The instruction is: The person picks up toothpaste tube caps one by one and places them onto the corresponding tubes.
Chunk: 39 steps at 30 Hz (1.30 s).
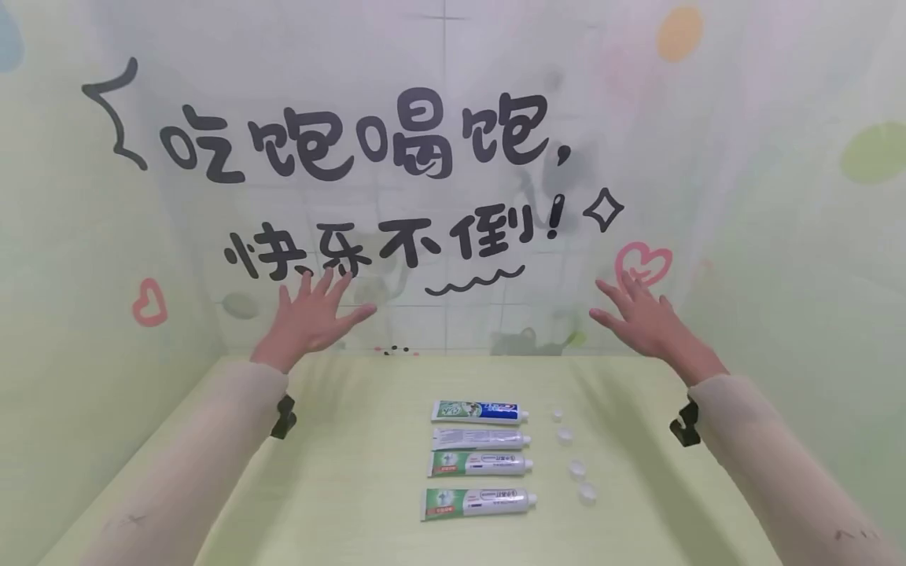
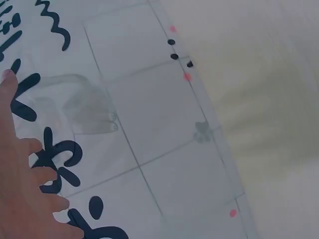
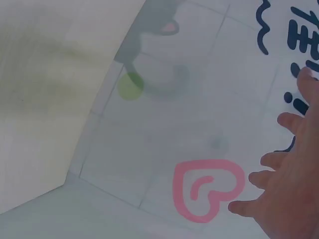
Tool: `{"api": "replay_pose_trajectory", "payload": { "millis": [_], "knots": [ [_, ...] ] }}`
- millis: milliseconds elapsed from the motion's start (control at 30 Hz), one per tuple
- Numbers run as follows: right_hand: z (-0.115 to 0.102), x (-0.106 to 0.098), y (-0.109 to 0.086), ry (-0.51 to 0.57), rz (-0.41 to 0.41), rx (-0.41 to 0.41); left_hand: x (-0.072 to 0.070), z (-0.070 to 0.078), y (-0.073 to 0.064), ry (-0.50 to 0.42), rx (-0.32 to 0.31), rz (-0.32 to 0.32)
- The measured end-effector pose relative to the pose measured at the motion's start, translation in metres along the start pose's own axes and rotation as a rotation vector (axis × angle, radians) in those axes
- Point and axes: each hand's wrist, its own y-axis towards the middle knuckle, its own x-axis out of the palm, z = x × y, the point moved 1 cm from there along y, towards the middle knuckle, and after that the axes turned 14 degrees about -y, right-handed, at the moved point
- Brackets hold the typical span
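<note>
Both hands are raised over the far part of the table with fingers spread, holding nothing. My left hand [image 1: 308,321] is on the left, thumb pointing inward; its fingers also show at the left edge of the left wrist view. Opposite it, my right hand [image 1: 646,321] has its thumb toward the middle. Between and below them lie toothpaste tubes in a column: a blue and green tube [image 1: 480,412] farthest, a mostly white tube [image 1: 481,439], then two green and white tubes, one [image 1: 480,464] above the nearest one [image 1: 478,503]. Their uncapped nozzles point right.
Several white caps stand right of the tubes, from a small cap [image 1: 557,414] at the back to a larger cap [image 1: 587,493] in front. A printed backdrop [image 1: 396,330] with black lettering rises behind the pale yellow table [image 1: 368,472]. Curtain-like walls flank both sides.
</note>
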Motion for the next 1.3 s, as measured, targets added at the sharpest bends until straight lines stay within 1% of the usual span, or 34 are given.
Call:
{"api": "replay_pose_trajectory", "payload": {
  "millis": [100,200,300,367,433,500,600,700,800,867,967,1067,1133,1233,1300],
  "knots": [
    [-0.007,0.006,-0.014,-0.030,0.044,-0.036,0.006,0.012,-0.010,-0.009,0.020,0.023],
    [-0.016,0.013,-0.033,-0.029,0.087,-0.073,0.015,0.024,-0.025,-0.007,0.057,0.044],
    [-0.024,0.021,-0.054,0.001,0.120,-0.104,0.028,0.040,-0.042,-0.015,0.118,0.055],
    [-0.030,0.029,-0.067,0.038,0.108,-0.124,0.038,0.051,-0.054,-0.036,0.161,0.053],
    [-0.035,0.038,-0.078,0.080,0.064,-0.151,0.050,0.062,-0.066,-0.071,0.208,0.047],
    [-0.040,0.049,-0.087,0.127,-0.007,-0.191,0.063,0.074,-0.078,-0.113,0.242,0.024],
    [-0.047,0.064,-0.098,0.201,-0.117,-0.265,0.085,0.092,-0.094,-0.176,0.277,-0.017],
    [-0.055,0.076,-0.107,0.281,-0.231,-0.308,0.106,0.108,-0.107,-0.234,0.305,-0.071],
    [-0.063,0.085,-0.113,0.312,-0.304,-0.293,0.125,0.121,-0.114,-0.248,0.345,-0.142],
    [-0.068,0.091,-0.116,0.307,-0.328,-0.270,0.136,0.129,-0.118,-0.211,0.386,-0.189],
    [-0.072,0.096,-0.119,0.278,-0.329,-0.240,0.151,0.141,-0.122,-0.144,0.427,-0.259],
    [-0.075,0.100,-0.120,0.262,-0.312,-0.232,0.163,0.150,-0.126,-0.085,0.475,-0.295],
    [-0.077,0.102,-0.121,0.259,-0.306,-0.233,0.170,0.154,-0.128,-0.066,0.498,-0.310],
    [-0.080,0.104,-0.122,0.249,-0.304,-0.237,0.178,0.157,-0.129,-0.030,0.516,-0.324],
    [-0.082,0.104,-0.122,0.241,-0.308,-0.244,0.183,0.157,-0.130,-0.012,0.515,-0.337]
  ]
}}
